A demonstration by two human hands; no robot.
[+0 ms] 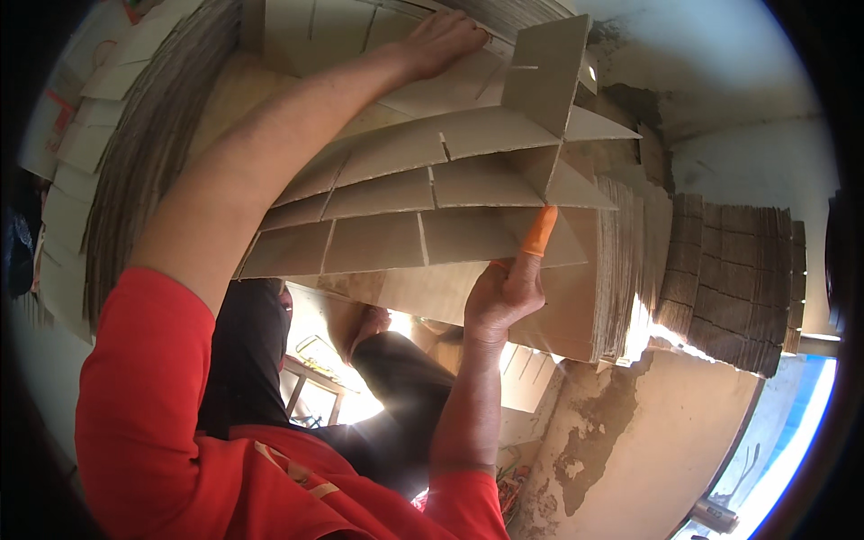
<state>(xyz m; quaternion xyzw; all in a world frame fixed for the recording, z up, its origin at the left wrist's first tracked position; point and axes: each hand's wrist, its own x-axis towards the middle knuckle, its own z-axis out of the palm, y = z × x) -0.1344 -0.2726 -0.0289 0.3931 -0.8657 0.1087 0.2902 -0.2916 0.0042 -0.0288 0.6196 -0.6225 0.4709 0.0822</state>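
My left hand (441, 40) presses flat on the brown slotted cardboard divider (423, 193). My right hand (504, 292), wearing an orange finger cot (540, 232), grips its lower edge.

There is only one view, from a fisheye camera on the person's head. It looks down and forward over the red sleeves, very near to the slotted cardboard sheets (423, 198) that fill the middle. The round rim bends the stacked cardboard (729, 279) and the wall at the right.
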